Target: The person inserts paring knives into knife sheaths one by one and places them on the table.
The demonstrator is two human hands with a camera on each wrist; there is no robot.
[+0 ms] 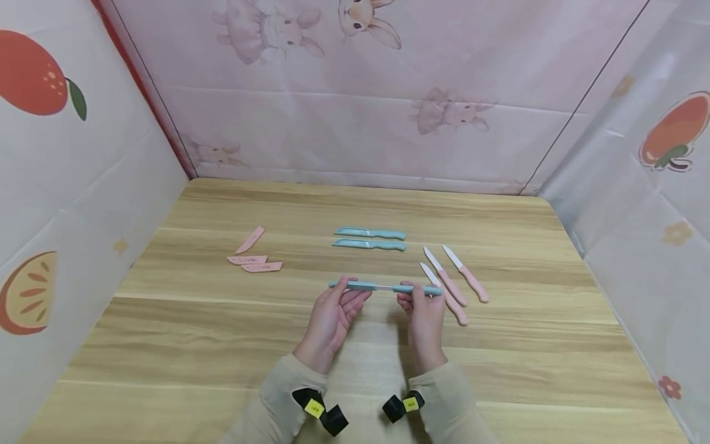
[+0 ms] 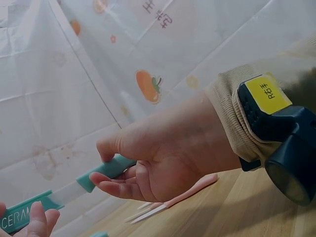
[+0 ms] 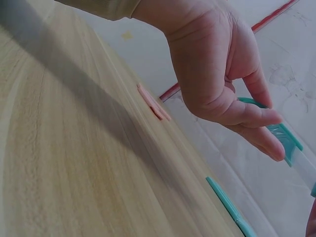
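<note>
Above the table in the head view, my left hand (image 1: pixel 333 320) pinches a turquoise blade sheath (image 1: pixel 362 285), marked with letters in the left wrist view. My right hand (image 1: pixel 427 333) grips the turquoise handle of a paring knife (image 1: pixel 403 288). A short stretch of white blade (image 2: pixel 69 194) shows between sheath and handle, its tip end inside the sheath. Close by the right hand, three unsheathed pink knives (image 1: pixel 467 275) with white blades lie on the table. Beyond both hands are two turquoise knives (image 1: pixel 388 234) in their sheaths, side by side.
Three pink sheaths (image 1: pixel 262 267) lie at the left of the wooden table (image 1: pixel 183 345), two of them overlapping. Printed cloth walls (image 1: pixel 355 135) stand at the back and both sides. Each wrist carries a black camera (image 1: pixel 334 420).
</note>
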